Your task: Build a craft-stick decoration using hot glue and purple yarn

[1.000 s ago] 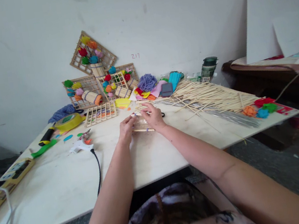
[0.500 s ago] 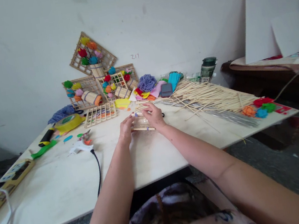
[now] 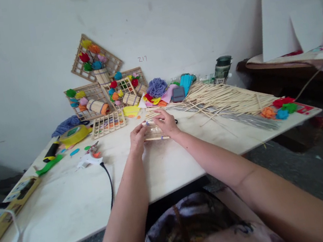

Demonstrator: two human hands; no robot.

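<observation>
Between my hands, just above the white table, is a small panel of thin wooden sticks [image 3: 153, 131] bound with purple yarn at its near and far edges. My left hand [image 3: 137, 138] grips its left end, fingers closed with the thumb along the far edge. From the right, my right hand [image 3: 165, 122] pinches the panel's far right part and covers some of it. A dark scissor handle [image 3: 176, 121] peeks out beside my right hand. Left of my hands lies a white glue gun [image 3: 90, 160] with a black cord.
Stick lattices with felt flowers [image 3: 97, 61] lean on the wall. Loose sticks [image 3: 222, 97] and wires [image 3: 250, 122] spread to the right, near felt flowers [image 3: 282, 113]. Purple yarn [image 3: 157, 87] sits at the back. Yellow tape [image 3: 73, 135], a black-yellow tool [image 3: 51, 151] and a power strip [image 3: 15, 205] lie left.
The camera view has shifted slightly. Both hands keep their hold on the stick panel, which has hardly moved.
</observation>
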